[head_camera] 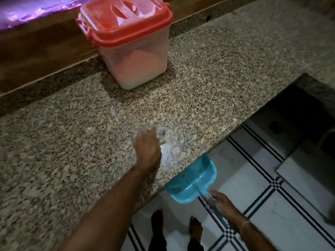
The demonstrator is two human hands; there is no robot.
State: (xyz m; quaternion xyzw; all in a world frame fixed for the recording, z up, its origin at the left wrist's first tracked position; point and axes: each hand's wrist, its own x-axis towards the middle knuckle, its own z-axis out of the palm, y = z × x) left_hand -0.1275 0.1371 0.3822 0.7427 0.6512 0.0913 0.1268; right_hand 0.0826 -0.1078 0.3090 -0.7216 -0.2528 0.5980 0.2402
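Observation:
My left hand (147, 147) lies on the speckled granite counter (72, 142) near its front edge, fingers blurred over a patch of white powder (167, 153). Whether the fingers hold a cloth I cannot tell. My right hand (220, 201) grips the handle of a blue dustpan (194, 180). The pan sits just below the counter's front edge, its mouth tucked under the rim, to the right of my left hand.
A clear plastic tub with a red lid (130, 42), partly full of pale powder, stands at the back of the counter against a wooden ledge (36, 51). A dark opening (297, 109) lies at the right. My bare feet (177, 227) stand on white tiles with black stripes.

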